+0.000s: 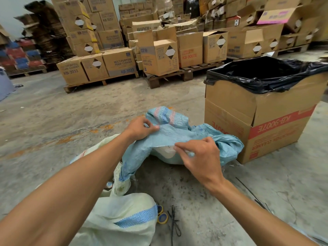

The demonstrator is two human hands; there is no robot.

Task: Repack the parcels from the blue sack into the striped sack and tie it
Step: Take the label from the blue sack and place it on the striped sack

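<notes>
- One striped sack [113, 212], pale with a blue band, lies slumped on the floor at the near left, under the left forearm.
- Two small yellow-rimmed rolls [162, 216] sit just right of it, with a thin dark cord [174, 226] beside them.
- The left hand [140, 128] pinches the far-left part of the blue sack's rim, fingers curled onto the fabric.
- One blue sack [177, 137] lies crumpled on the floor in the middle, its mouth turned toward the person; its length runs from near left to far right, toward the carton.
- Under the lifted rim shows one pale parcel [170, 153]; whether there are more inside I cannot tell.
- The right hand [198, 155] grips the near-right part of the same rim, so the two hands hold the mouth stretched between them.
- The parcel lies just below and left of the right hand, which looks the nearer one to reach in.
- One large carton [257, 125] lined with a black bag stands at the right.
</notes>
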